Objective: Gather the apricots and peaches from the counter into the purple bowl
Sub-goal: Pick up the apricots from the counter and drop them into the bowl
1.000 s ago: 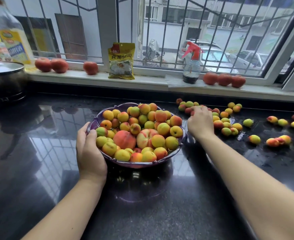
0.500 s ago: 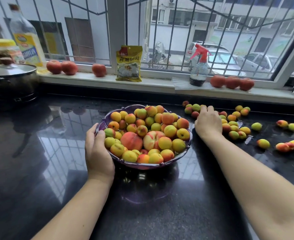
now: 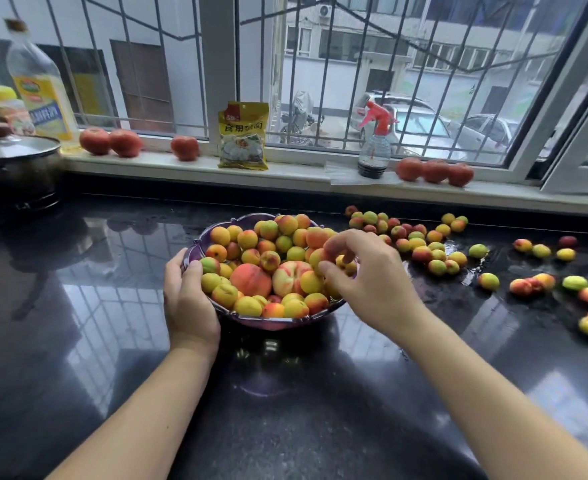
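Apricots (image 3: 420, 244) and peaches (image 3: 251, 279) crowd a black counter (image 3: 77, 306) below a barred window, largest thing first: the counter, wet in patches, carries the purple bowl (image 3: 195, 249) near its middle, heaped above the rim. Your left hand (image 3: 188, 303) curls round the bowl's left edge, thumb on the rim, steadying it. Your right hand (image 3: 372, 275) hovers over the heap's right side, fingers bent and pinching small fruit (image 3: 346, 263) against the pile; exactly how many it holds cannot be told. Loose fruit lies in a cluster just right of the bowl and in scattered ones farther right. Tomatoes (image 3: 434, 170), a packet (image 3: 243, 136) and a spray bottle (image 3: 374, 147) line the sill. The risk, as it looks: the heap is already domed, so anything you drop on its slope may roll off onto the slick counter, or knock neighbours loose. Set each piece into a hollow, and keep the left hand firm, since a nudge could tip the load.
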Motion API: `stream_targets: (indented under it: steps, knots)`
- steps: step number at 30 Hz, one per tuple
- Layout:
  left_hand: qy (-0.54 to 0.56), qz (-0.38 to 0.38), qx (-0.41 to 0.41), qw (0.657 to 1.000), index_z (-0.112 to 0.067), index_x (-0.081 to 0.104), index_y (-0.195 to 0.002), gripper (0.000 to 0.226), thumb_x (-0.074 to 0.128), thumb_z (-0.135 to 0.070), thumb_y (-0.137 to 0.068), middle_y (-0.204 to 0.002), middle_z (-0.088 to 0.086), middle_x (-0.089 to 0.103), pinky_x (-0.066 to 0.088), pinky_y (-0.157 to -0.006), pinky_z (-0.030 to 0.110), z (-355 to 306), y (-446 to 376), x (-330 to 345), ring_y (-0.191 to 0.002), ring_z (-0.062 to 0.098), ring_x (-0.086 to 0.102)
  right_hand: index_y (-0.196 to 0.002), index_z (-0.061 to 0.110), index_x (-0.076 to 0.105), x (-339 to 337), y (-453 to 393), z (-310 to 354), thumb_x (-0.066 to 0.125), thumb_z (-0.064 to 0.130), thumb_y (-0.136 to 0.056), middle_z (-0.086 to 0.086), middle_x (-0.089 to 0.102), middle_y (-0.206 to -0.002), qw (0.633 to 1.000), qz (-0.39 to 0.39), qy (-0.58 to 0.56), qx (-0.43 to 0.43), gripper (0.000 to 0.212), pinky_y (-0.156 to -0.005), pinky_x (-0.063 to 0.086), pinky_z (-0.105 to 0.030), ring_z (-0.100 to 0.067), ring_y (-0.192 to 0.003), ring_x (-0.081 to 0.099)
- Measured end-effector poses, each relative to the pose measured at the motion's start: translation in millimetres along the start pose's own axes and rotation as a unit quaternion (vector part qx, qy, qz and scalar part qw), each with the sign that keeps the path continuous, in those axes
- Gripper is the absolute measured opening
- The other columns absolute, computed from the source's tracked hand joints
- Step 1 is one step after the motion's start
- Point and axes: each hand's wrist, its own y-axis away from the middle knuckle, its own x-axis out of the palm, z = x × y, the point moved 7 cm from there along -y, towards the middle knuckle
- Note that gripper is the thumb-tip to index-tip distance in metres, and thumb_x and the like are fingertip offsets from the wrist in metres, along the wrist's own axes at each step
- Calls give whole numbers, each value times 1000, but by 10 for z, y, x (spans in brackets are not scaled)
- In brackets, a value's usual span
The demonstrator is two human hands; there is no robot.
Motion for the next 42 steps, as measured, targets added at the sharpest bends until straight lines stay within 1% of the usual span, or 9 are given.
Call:
stream_targets:
  steps: [7,15,20,24,31,34,36,39,42]
  knots:
    - [11,10,-8,1000,-23,58,-140,32,48,-25,-110,-115,-13,67,52,-83,22,-26,26,12,-108,5,66,-91,15,70,-330,65,-319,64,16,-93,5,64,-88,985,-148,-20,87,6,-76,48,-31,-14,-85,58]
    - [19,12,7,1000,-28,59,-135,43,48,-39,-95,-118,-11,70,54,-92,28,18,-10,15,-112,9,67,-107,14,71,119,-275,-1412,56,11,-90,-9,65,-113,971,-5,96,219,23,-91,49,-37,-26,-105,58]
    - [29,4,9,1000,-29,60,-133,27,49,-29,-108,-115,-18,68,52,-84,17,50,-28,-2,-98,-8,67,-129,12,60,534,-824,-1639,57,9,-90,-13,57,-130,950,65,281,118,40,-99,43,-44,-35,-117,48]
    - [34,7,13,999,-27,64,-133,45,50,-39,-91,-117,-13,71,52,-87,21,73,-57,1,-105,-1,69,-147,21,44,853,-1158,-1859,65,22,-89,-10,43,-149,879,166,444,38,61,-103,41,-45,-35,-127,43]
    - [29,1,4,1000,-30,64,-125,24,48,-21,-111,-113,-12,72,54,-87,22,99,-56,-10,-101,-1,70,-120,22,65,1154,-1346,-1902,62,25,-93,-7,60,-124,807,197,551,-79,28,-91,44,-43,-31,-117,48]
    - [32,0,6,999,-27,65,-128,31,52,-31,-100,-115,-10,73,56,-88,22,85,-60,-6,-103,1,71,-119,18,65,1110,-1311,-1858,63,23,-91,-11,57,-120,834,166,520,-78,29,-90,46,-44,-32,-111,50]
    - [31,0,5,1000,-28,65,-129,36,52,-35,-96,-115,-12,73,57,-90,24,76,-49,-3,-103,1,71,-122,15,65,951,-1252,-1778,63,28,-93,-12,56,-118,894,117,430,-29,31,-90,46,-43,-31,-109,51]
    - [29,0,4,1000,-25,62,-135,33,52,-30,-104,-116,-11,71,54,-91,27,59,-38,-1,-103,0,70,-114,14,68,456,-1050,-1540,65,35,-94,-7,60,-109,985,-8,126,115,29,-86,45,-33,-22,-99,55]
    - [18,2,-1,1000,-26,61,-137,48,50,-39,-92,-123,-7,71,55,-94,28,54,-29,-3,-112,8,69,-102,17,71,-82,-586,-959,65,36,-94,3,69,-96,985,-100,-72,121,21,-78,52,-32,-16,-87,64]
